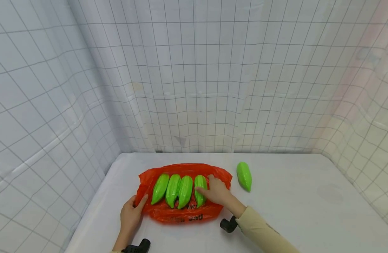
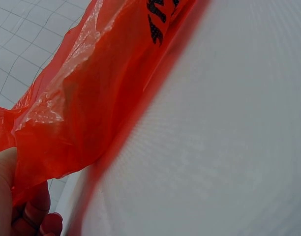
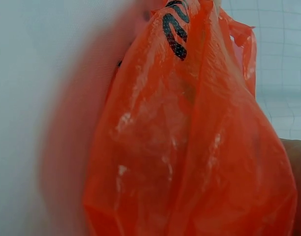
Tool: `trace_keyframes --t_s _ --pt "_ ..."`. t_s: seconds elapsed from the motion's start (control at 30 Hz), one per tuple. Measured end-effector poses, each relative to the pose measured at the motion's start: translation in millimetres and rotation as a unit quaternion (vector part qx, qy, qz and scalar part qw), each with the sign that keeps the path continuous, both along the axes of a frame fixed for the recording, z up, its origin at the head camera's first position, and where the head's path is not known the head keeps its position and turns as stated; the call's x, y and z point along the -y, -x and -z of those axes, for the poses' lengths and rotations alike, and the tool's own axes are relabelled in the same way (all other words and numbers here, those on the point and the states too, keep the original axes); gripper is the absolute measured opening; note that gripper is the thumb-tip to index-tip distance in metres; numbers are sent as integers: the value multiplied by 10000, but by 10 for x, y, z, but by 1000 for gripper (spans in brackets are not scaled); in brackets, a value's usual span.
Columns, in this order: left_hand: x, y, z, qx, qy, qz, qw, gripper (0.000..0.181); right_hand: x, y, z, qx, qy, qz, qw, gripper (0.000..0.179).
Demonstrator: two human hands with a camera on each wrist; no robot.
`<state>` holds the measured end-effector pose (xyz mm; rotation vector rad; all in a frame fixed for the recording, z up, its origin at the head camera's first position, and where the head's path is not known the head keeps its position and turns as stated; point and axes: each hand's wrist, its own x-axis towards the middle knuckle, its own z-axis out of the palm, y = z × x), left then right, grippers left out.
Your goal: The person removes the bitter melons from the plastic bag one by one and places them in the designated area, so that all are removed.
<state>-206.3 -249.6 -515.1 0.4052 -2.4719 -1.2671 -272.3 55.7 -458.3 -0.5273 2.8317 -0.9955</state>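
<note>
An orange-red plastic bag (image 1: 171,218) with black print lies spread on the white table, holding several bright green, ridged, pointed bitter melons (image 1: 172,191) side by side. At its left edge my left hand (image 1: 130,215) pinches the thin plastic (image 2: 67,147) between thumb and fingers. My right hand (image 1: 219,192) reaches in over the right side of the bag. Its thumb lies across the rightmost bitter melon (image 1: 199,181), the fingers along that melon's right side. In the right wrist view the bag's outer wall (image 3: 190,157) hides most of this hand.
One more green bitter melon (image 1: 244,176) lies on the table (image 1: 295,203), right of the bag. White grid-patterned curtains (image 1: 194,88) hang behind and at both sides. Black wrist devices (image 1: 228,225) sit on both wrists.
</note>
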Motion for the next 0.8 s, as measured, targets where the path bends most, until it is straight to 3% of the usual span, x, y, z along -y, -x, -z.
trace_keyframes --t_s 0.27,0.8 --pt "-6 -2 -4 50 -1 -29 10000 41 57 19 20 221 56 54 9997 88" --pt "1 4 7 22 -56 -10 10000 41 109 49 57 350 -116 182 9992 83"
